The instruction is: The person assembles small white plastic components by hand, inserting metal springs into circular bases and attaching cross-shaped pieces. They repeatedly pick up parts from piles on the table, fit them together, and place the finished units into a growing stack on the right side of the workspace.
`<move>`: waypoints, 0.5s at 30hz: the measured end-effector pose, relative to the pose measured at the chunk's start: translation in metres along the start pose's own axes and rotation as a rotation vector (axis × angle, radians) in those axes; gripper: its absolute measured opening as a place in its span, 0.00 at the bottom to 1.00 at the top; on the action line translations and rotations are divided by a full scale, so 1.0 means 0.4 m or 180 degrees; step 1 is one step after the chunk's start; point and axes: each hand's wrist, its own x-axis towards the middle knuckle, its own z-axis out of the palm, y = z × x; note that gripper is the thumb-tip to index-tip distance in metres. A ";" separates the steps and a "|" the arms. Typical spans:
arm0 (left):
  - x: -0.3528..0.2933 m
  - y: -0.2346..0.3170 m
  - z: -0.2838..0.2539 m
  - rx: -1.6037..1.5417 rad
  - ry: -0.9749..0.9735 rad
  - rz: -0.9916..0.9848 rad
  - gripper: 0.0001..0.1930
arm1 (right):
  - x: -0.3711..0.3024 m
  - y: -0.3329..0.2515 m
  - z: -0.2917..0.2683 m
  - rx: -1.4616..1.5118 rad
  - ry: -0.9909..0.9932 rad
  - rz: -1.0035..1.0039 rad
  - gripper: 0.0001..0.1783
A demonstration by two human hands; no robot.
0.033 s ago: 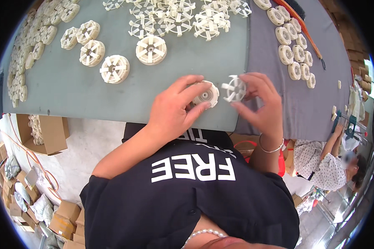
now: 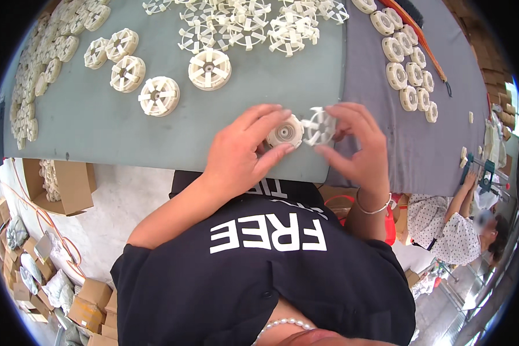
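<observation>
Cream round part (image 2: 285,132) just above the worktop (image 2: 127,135) near edge, right of middle, recessed face up. Left hand (image 2: 242,144) half closed, thumb and fingers gripping its left side and hiding that rim. Right hand (image 2: 357,138) also half closed, pinching white spoked ring (image 2: 319,127) by its right side; ring tilted, slightly blurred, right beside the round part, contact unclear. Beyond the left hand: assembled spoked wheels (image 2: 210,69), then loose spoked rings (image 2: 236,26) heaped toward far edge. Packed cream wheels (image 2: 52,49) along left edge. Right: grey cloth (image 2: 427,155) with round parts (image 2: 397,75) in rows, orange rod (image 2: 427,49) beside them. Open carton (image 2: 78,187) below near edge, left. Co-worker (image 2: 444,236) far right. Versus earlier: right hand and ring shifted left, gap narrowed; left hand about same.
</observation>
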 end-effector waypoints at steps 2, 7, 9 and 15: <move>-0.006 0.000 -0.008 -0.0327 0.0059 -0.0149 0.24 | 0.001 -0.039 0.030 0.0019 -0.0148 -0.0041 0.31; -0.009 -0.010 -0.007 -0.0305 0.0114 -0.0100 0.26 | 0.013 -0.063 0.086 -0.0190 -0.0222 -0.0130 0.31; -0.012 -0.026 0.004 -0.0380 0.0152 -0.0045 0.29 | 0.008 -0.062 0.096 -0.0296 -0.0269 -0.0077 0.31; 0.001 -0.008 -0.017 -0.0210 -0.0159 0.0006 0.31 | 0.026 -0.080 0.104 -0.0475 -0.0416 -0.0037 0.26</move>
